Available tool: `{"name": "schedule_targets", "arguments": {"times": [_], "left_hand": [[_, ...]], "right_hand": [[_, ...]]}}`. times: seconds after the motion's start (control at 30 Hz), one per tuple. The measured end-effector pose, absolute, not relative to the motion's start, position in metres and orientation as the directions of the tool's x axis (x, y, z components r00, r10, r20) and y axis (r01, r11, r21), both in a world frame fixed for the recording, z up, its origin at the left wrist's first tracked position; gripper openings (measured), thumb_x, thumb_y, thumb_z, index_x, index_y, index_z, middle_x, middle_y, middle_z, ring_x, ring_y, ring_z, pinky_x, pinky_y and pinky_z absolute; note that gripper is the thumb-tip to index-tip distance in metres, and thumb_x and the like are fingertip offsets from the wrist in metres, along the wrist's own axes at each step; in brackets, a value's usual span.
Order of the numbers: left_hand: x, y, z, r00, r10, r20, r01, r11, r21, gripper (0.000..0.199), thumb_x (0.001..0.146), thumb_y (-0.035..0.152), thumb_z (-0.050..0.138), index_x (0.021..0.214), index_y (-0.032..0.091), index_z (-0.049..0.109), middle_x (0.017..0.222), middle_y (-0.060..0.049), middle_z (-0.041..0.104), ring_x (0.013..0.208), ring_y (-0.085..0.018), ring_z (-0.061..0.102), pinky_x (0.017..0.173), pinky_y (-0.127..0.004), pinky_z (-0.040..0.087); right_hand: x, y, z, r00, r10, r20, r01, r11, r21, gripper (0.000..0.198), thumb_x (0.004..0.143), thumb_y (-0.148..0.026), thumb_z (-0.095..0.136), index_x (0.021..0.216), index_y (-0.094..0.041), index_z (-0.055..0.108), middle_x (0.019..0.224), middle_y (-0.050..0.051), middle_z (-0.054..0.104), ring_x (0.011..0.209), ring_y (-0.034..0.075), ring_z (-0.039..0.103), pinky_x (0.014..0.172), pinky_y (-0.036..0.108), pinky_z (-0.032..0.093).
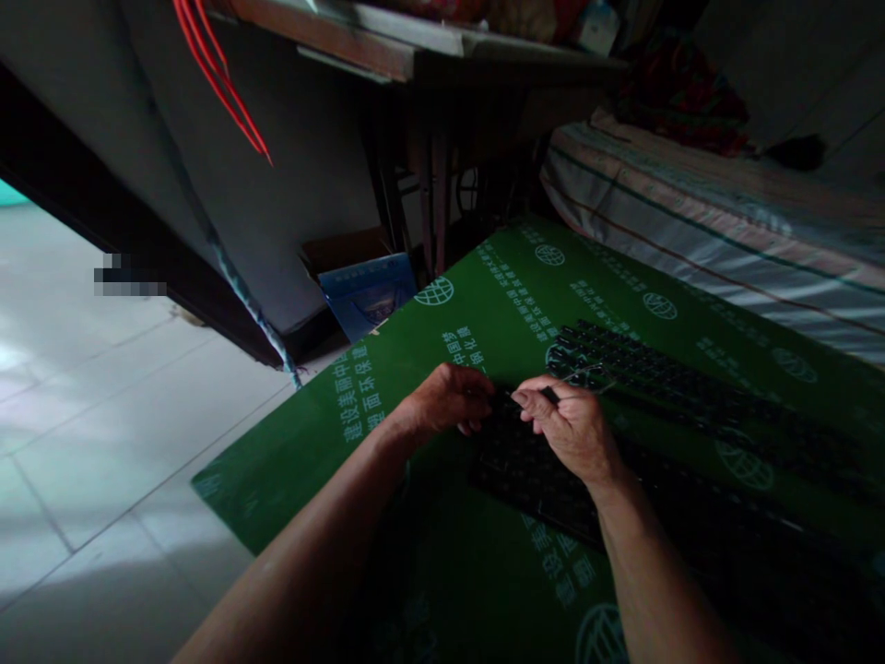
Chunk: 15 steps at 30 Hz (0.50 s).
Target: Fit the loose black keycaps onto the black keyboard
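Note:
A black keyboard point(529, 475) lies on the green printed board point(277, 475), dim and partly covered by my right forearm. My right hand point(577, 424) is closed, thumb against fingers, over the keyboard's far left part. It grips a small dark tool with thin wire ends point(584, 373), which looks like a wire keycap puller. My left hand point(449, 398) is at the keyboard's far left corner, its fingers bent together. Anything between those fingertips is too dark to make out. Beyond the keyboard, loose black keycaps point(622, 355) lie in several long rows.
Pale floor tiles point(62, 480) lie left of the board. At the back stands a wooden table point(387, 51) with dark metal legs; a blue printed box point(370, 290) sits below it. Red cords point(225, 88) hang at upper left. A bed with a striped sheet point(698, 231) borders the right.

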<state>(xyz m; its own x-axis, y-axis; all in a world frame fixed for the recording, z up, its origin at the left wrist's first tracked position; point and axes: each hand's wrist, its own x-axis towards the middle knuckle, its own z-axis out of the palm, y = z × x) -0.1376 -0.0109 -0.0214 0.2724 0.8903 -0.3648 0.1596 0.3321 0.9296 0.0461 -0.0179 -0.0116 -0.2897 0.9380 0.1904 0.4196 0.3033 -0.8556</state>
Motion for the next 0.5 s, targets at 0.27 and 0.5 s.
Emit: {"name": "schedule_targets", "arguments": {"times": [0.27,0.5], "left_hand": [[-0.1375,-0.0103,-0.0233,0.286,0.890,-0.355,0.194,0.309,0.931,0.022,0.061,0.011,0.064,0.083,0.010,0.062,0.055,0.004,0.059,0.045,-0.009,0.055,0.042,-0.021,0.045],[-0.1335,-0.0116,-0.0232,0.290,0.895,-0.339,0.258,0.268,0.928,0.018,0.063,0.012,0.063,0.081,0.011,0.063,0.051,0.004,0.057,0.044,-0.009,0.055,0.043,-0.020,0.046]], "right_hand": [[0.0424,-0.0189,-0.0151,-0.275,0.940,0.201,0.472,0.315,-0.823,0.031,0.084,-0.046,0.054,0.080,-0.018,0.065,0.056,-0.002,0.060,0.046,0.008,0.051,0.047,0.019,0.041],[0.0411,-0.0194,-0.0157,-0.314,0.927,0.205,0.477,0.341,-0.810,0.029,0.085,-0.045,0.054,0.081,-0.019,0.065,0.062,0.000,0.064,0.048,0.008,0.054,0.048,0.019,0.043]]}}
